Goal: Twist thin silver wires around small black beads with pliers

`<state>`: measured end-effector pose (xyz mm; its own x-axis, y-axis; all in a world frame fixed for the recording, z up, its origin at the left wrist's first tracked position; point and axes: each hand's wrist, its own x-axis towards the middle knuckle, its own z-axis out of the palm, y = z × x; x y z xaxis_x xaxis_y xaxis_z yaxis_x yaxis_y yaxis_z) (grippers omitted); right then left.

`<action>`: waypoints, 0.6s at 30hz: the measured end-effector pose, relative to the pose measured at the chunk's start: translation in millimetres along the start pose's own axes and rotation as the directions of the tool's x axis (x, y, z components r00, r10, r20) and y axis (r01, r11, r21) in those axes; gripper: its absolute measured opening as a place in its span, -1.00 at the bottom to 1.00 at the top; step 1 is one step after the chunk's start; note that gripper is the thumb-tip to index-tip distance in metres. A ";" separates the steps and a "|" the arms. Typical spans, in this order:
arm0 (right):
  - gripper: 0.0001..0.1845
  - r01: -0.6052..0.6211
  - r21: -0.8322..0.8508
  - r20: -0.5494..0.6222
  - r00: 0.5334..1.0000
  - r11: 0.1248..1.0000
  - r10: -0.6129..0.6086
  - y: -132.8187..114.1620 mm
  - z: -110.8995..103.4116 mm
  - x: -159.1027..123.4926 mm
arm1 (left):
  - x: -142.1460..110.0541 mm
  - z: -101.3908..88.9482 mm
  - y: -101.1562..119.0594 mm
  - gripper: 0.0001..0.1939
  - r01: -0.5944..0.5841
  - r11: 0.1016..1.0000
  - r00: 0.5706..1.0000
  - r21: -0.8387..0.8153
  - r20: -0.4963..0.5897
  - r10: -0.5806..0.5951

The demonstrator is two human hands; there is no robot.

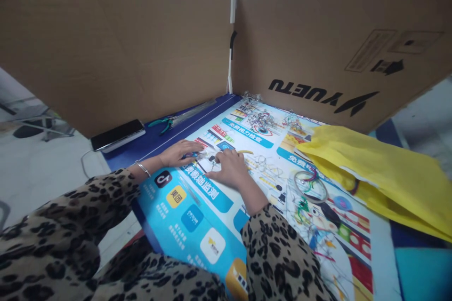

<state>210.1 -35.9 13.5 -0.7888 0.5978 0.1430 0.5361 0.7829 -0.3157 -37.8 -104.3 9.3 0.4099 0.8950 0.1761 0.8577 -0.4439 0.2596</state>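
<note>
My left hand (180,153) rests low over a printed poster sheet (226,204), its fingers bent together around a small bluish bit that I cannot make out. To its right, my right hand (231,167) is palm down on the sheet with thumb and fingers apart, and I see nothing held in it. A yellow curved strip (245,152) lies just beyond the right hand. Tangled thin wires (266,165) are scattered to the right of that hand.
Cardboard walls (141,47) stand behind the table. Teal-handled pliers (165,124) and a black-and-white device (118,135) lie at the left edge. On the right are a yellow bag (384,164), wire coils (310,187) and green wire pieces (302,207). Silvery wire bits (261,120) are heaped toward the back.
</note>
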 end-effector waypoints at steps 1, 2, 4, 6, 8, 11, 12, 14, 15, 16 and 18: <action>-0.41 -0.001 -0.006 0.000 1.000 1.000 0.001 0.0 0.4 0.2 | -0.7 0.0 0.1 -0.54 0.005 1.000 1.000 -0.002 -0.015 -0.005; -0.41 -0.003 -0.010 -0.001 1.000 1.000 0.003 0.0 0.8 0.3 | -1.3 -0.1 0.1 -0.53 0.007 1.000 0.999 -0.006 -0.031 -0.008; -0.42 -0.004 -0.007 -0.010 1.000 1.000 0.004 0.1 1.5 0.4 | -2.2 -0.1 0.0 -0.54 0.001 1.000 0.998 -0.019 -0.059 -0.002; -0.42 -0.005 0.004 -0.021 1.000 1.000 0.005 0.0 1.8 0.3 | -3.0 0.2 -0.5 -0.57 -0.012 0.999 0.997 -0.033 -0.083 0.010; -0.43 -0.009 0.008 -0.026 1.000 1.000 0.009 -0.2 1.6 0.1 | -3.8 0.7 -1.4 -0.59 -0.020 0.999 0.994 -0.044 -0.109 0.015; -0.42 -0.010 0.000 -0.026 1.000 1.000 0.010 -0.9 0.3 -0.1 | -5.3 0.7 -2.3 -0.61 -0.021 0.998 0.987 -0.058 -0.160 0.012; -0.42 -0.009 -0.001 -0.028 1.000 1.000 0.009 -1.2 -0.1 -0.1 | -5.7 0.3 -2.4 -0.61 -0.024 0.998 0.984 -0.063 -0.177 0.013; -0.43 -0.007 0.001 -0.034 0.999 1.000 0.007 -1.9 -0.4 -0.1 | -6.3 -0.8 -2.6 -0.63 -0.034 0.997 0.978 -0.074 -0.206 0.018; -0.44 -0.006 0.003 -0.039 0.999 1.000 0.006 -2.1 -0.1 -0.1 | -6.4 -1.4 -2.9 -0.65 -0.039 0.996 0.975 -0.080 -0.220 0.020; -0.45 -0.006 0.006 -0.046 0.999 1.000 0.007 -2.2 0.4 -0.1 | -6.4 -1.9 -3.5 -0.67 -0.044 0.995 0.972 -0.088 -0.235 0.023; -0.49 -0.004 0.012 -0.071 0.997 1.000 0.005 -1.6 2.5 -0.1 | -6.5 -2.1 -5.5 -0.71 -0.058 0.993 0.963 -0.107 -0.267 0.027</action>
<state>208.6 -37.6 11.7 -0.7632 0.6120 0.2074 0.5354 0.7786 -0.3273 -45.9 -107.7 8.7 0.3351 0.8380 0.4306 0.7945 -0.4970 0.3490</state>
